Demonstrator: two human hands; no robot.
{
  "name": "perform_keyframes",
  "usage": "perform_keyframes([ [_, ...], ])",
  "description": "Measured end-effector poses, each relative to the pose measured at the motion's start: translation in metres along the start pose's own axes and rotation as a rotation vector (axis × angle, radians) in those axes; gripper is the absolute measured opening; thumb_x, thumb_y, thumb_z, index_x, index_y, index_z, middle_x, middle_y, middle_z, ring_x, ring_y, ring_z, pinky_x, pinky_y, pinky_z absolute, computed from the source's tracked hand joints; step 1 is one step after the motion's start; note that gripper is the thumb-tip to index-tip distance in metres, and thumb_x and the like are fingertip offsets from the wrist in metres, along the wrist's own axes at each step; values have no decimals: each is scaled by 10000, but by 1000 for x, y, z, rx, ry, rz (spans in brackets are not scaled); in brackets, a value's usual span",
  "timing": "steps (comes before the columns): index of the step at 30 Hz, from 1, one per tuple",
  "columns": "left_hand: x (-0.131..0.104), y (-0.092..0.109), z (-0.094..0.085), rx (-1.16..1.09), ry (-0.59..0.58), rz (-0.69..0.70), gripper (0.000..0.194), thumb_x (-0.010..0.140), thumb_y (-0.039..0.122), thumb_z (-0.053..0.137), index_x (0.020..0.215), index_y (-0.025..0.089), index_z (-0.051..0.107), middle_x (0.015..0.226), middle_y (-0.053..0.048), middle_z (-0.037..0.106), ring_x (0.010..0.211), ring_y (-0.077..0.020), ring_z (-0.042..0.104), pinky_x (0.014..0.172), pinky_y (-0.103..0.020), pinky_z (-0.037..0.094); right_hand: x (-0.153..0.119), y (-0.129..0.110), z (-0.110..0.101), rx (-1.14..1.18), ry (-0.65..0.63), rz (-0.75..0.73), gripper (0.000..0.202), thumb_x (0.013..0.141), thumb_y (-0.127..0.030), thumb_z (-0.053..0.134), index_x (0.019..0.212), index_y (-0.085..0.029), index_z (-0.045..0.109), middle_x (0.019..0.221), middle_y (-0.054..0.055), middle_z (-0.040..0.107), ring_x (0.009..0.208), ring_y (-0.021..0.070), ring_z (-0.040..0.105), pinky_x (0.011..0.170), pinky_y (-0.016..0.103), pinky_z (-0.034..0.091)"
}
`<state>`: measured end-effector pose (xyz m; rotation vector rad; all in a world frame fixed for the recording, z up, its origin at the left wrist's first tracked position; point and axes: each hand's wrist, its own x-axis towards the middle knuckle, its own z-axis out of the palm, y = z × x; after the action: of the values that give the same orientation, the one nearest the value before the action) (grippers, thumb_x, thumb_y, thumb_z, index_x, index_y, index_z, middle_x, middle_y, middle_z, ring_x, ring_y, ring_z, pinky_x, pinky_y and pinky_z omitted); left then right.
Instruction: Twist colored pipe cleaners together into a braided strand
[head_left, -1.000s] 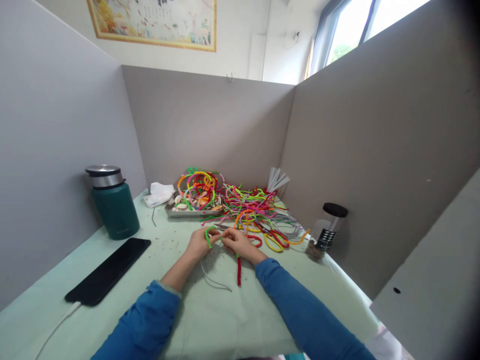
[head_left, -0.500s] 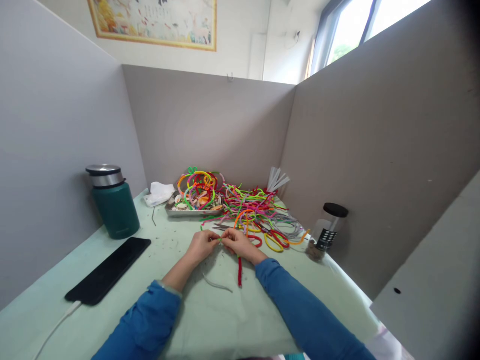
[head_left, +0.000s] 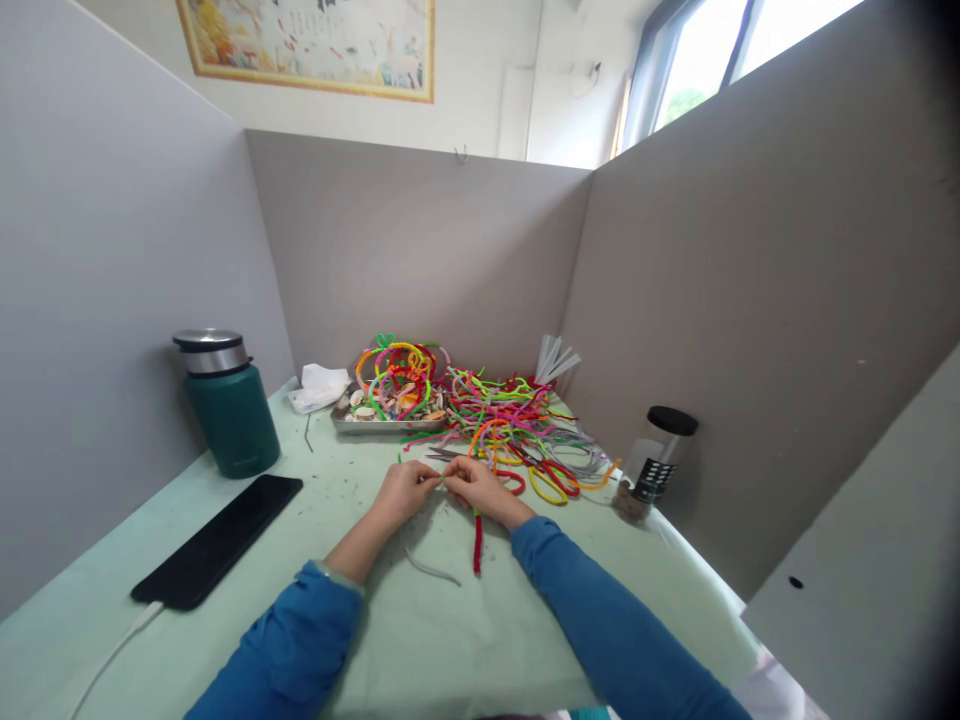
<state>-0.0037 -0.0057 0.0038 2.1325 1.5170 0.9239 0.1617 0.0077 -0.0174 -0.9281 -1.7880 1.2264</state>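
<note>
Fingertip to fingertip, my left hand (head_left: 405, 490) and my right hand (head_left: 478, 488) meet over the middle of the table. Both are closed in a pinch on a green pipe cleaner (head_left: 442, 478), of which only a little shows between the fingers. A red pipe cleaner end (head_left: 478, 545) hangs below my right hand; its join to the green is hidden. A thin grey pipe cleaner (head_left: 433, 572) lies on the cloth under my hands. Just beyond my right hand are scissors (head_left: 444, 454), partly covered.
A heap of coloured pipe cleaners (head_left: 517, 410) spreads behind my hands, beside a metal tray (head_left: 386, 427) of shells and looped shapes. At left stand a green bottle (head_left: 232, 420) and a black phone (head_left: 217, 540) on a cable. A black-lidded jar (head_left: 655, 465) is at right. Grey partitions (head_left: 420, 250) surround the table.
My hands stay almost in place, pinching. The hanging red end has swung slightly left, and the green tip beyond my left hand has shifted a little.
</note>
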Motion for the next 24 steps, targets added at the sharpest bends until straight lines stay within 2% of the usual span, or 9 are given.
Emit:
perform_keyframes([
  [8,-2,7,-4,-49,-18,-128,216,675,328,552,702,160,685,444,6,548,520,-137,512,520,-212,331,0,1,0,2,0,-19,94,747,-219,523,822,-165,503,565,-57,477,418,56,398,380,164,295],
  [24,-1,0,2,-121,-93,-188,239,694,356,511,676,150,630,401,39,471,375,-90,419,434,-202,285,0,2,0,-1,-6,-2,86,742,-220,530,809,-167,519,535,-59,463,414,56,391,376,159,282],
])
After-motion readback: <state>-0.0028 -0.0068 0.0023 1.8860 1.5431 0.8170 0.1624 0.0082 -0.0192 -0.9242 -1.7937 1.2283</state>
